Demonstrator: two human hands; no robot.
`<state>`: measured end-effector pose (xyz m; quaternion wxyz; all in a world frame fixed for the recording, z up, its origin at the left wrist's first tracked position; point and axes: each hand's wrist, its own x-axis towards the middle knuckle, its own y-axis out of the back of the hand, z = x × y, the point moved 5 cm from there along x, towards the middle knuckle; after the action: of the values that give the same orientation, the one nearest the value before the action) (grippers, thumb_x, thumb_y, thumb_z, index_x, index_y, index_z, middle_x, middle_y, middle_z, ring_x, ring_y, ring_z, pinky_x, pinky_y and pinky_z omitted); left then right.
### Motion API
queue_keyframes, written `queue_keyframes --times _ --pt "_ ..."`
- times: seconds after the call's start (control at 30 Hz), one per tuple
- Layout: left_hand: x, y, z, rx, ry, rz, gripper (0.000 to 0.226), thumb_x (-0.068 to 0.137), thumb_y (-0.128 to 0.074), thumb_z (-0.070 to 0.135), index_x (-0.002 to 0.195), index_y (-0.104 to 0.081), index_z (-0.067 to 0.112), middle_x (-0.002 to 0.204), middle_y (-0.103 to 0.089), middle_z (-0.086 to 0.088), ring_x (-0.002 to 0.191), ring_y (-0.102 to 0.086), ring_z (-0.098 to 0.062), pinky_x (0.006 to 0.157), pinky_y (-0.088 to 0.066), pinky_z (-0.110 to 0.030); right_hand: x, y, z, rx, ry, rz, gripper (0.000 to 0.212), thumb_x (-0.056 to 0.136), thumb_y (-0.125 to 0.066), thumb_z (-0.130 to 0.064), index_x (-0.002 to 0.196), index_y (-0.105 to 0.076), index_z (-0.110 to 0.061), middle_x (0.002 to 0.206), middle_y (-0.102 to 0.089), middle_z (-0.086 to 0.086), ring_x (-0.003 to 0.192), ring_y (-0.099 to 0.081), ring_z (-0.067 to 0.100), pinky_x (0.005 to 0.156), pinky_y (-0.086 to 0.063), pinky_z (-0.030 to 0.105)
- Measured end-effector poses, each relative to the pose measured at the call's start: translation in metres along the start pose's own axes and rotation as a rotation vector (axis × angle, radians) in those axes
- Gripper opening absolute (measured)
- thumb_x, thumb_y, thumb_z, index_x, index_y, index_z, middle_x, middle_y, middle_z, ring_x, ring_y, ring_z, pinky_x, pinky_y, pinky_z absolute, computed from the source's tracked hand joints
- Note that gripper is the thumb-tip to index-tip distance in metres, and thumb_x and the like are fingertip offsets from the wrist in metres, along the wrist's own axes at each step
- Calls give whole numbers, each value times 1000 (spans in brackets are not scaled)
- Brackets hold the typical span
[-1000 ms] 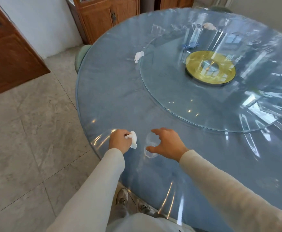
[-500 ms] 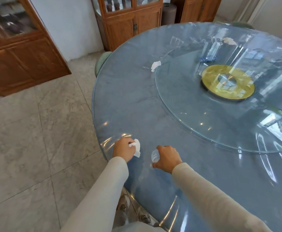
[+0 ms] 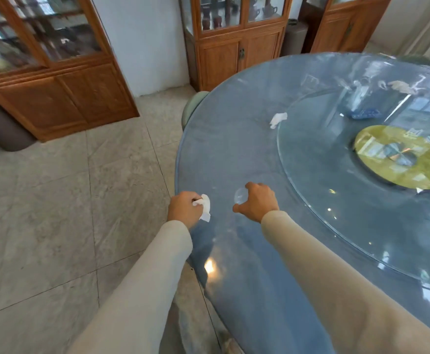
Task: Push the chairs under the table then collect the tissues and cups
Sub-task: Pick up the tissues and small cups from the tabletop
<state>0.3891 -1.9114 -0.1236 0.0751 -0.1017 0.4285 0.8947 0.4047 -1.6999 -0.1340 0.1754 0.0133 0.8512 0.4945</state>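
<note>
Collecting is under way — the left hand (image 3: 184, 209) has its fingers closed on a tissue (image 3: 205, 206), the right hand (image 3: 257, 201) grips a clear cup (image 3: 240, 195) above the near tabletop (image 3: 234, 154) — while two tissues (image 3: 278, 119) lie farther off.

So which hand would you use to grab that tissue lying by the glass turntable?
Probably the left hand: it already holds a tissue, while the right hand is wrapped around a clear cup. The loose tissue lies farther away.

Clear cup (image 3: 240, 196) gripped; white tissue (image 3: 278, 119) on table (image 3: 224, 154)
</note>
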Motion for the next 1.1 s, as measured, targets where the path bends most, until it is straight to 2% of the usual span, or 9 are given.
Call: queue_keyframes --times 0.23,0.4,0.57,0.7,0.83,0.93,1.03,1.1 --pt "97 76 -59 6 6 -15 23 86 -57 2 94 -78 7 94 -73 -20 91 -66 -41 77 -56 -40 88 -17 -103 -18 -5 21 67 71 -78 -43 124 -59 -8 121 -62 15 110 -59 37 86 -49 38" --pt "176 140 -100 0 24 -19 22 84 -54 4 86 -77 7 84 -72 -18 82 -66 -39 64 -49 -32 149 -26 -179 -7 -23 25 67 73 -78 -45 125 -56 -10 122 -61 15 110 -58 38 86 -51 41" --pt "255 194 -125 26 24 -32 23 82 -54 2 84 -76 7 84 -71 -21 71 -56 -32 62 -44 -30 202 -33 -237 -9 -57 38 65 77 -75 -49 126 -56 -10 124 -61 15 110 -59 38 87 -52 43" --pt "314 208 -129 9 25 -38 25 84 -54 5 88 -78 14 87 -73 -14 73 -57 -29 64 -42 -24 241 -33 -250 -23 -113 30 68 77 -75 -51 129 -55 -11 128 -60 15 115 -57 38 91 -51 44" --pt "373 201 -116 4 2 -94 27 84 -54 5 86 -78 16 87 -73 -12 79 -63 -32 64 -46 -25 297 -21 -247 -13 -183 52 68 78 -75 -49 130 -55 -10 130 -59 17 116 -57 39 92 -49 44" --pt "426 193 -99 32 -9 -142 24 82 -52 4 78 -74 13 81 -72 -13 75 -64 -32 61 -44 -25 351 -9 -241 17 -236 84 65 77 -76 -45 128 -56 -10 127 -60 17 113 -58 39 86 -49 42" --pt "485 187 -68 51 -35 -158 24 80 -52 5 65 -65 18 73 -68 -9 67 -56 -26 57 -38 -23 408 3 -227 68 -276 119 59 77 -75 -41 123 -57 -10 121 -61 16 106 -59 38 76 -44 35" --pt "525 181 -38 118 -79 -203 24 80 -52 4 66 -64 18 75 -70 -9 66 -54 -25 55 -36 -23 447 14 -214 101 -334 144 59 76 -75 -40 124 -56 -10 120 -61 17 106 -59 39 76 -45 36"
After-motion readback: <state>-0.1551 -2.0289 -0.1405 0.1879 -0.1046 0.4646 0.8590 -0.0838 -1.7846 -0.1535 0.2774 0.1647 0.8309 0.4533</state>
